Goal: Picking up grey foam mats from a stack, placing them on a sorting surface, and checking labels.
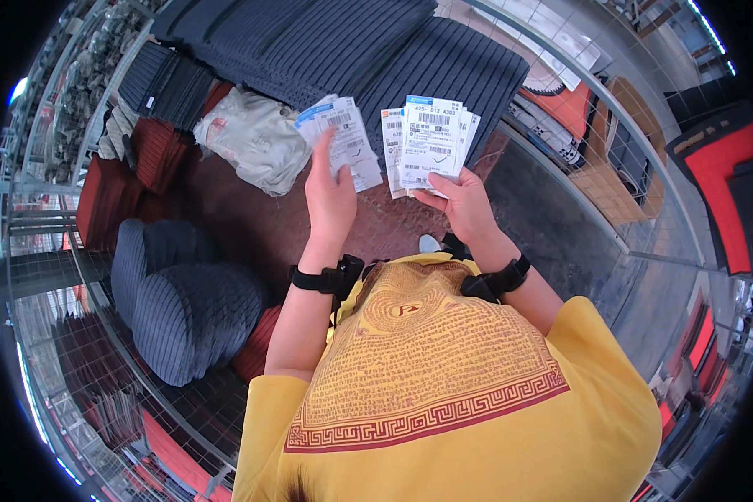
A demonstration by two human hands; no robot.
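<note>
Grip of the right hand (470, 205) is pinched nearly closed on fanned paper labels (433, 138) while the left hand (331, 197) pinches another bunch (361, 163), both raised above the floor (268, 230) near ribbed mats (309, 50), so a slackened thumb could let some slip down.

Even light, glaring strip lights (714, 36) at rim, shadowed floor (263, 226), fisheye-bent edges

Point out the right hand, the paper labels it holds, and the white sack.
Right hand (467, 206): head view, middle of the hand.
Paper labels (432, 144): head view, printed face of the front one.
White sack (255, 144): head view, crumpled side.
</note>
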